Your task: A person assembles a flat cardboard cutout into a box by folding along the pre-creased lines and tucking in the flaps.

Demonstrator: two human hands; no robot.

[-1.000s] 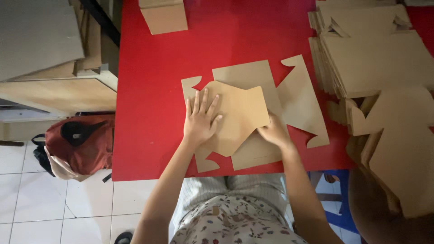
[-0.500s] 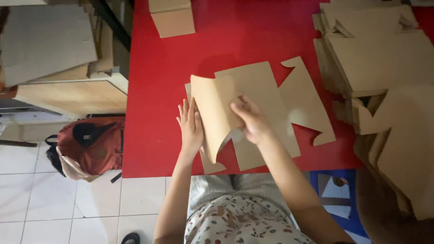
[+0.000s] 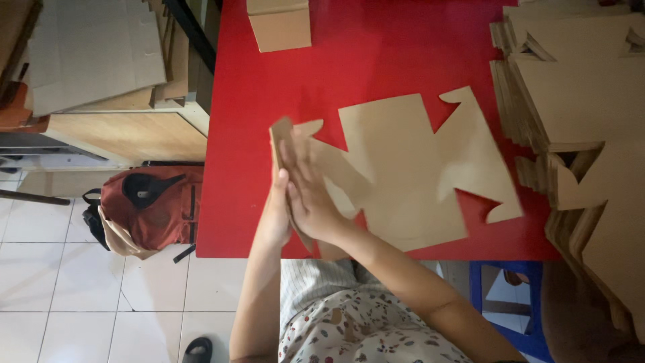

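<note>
A flat die-cut cardboard blank (image 3: 410,168) lay on the red desk (image 3: 376,60), spread from just left of the desk's middle toward its right edge, its lower margin close to the near edge. At the blank's left end one flap (image 3: 282,144) stood upright, folded off the desk surface and seen nearly edge-on. The person's two hands were pressed together on that flap: the left hand (image 3: 277,215) lay flat against its outer face on the side of the desk's left edge, and the right hand (image 3: 310,195) lay flat against its inner face, fingers extended toward the far edge, so that the flap was clamped between the palms. Both wrists crossed the near edge of the desk. A small folded cardboard box (image 3: 279,23) stood at the far edge, well apart from the blank, with bare red surface between them and along the left edge. A stack of cardboard blanks (image 3: 578,87) filled the right edge and far right corner, just beside the blank's right tabs. Off the desk to the left, a red backpack (image 3: 151,208) rested on the tiled floor (image 3: 87,302) below a wooden shelf (image 3: 127,131).
</note>
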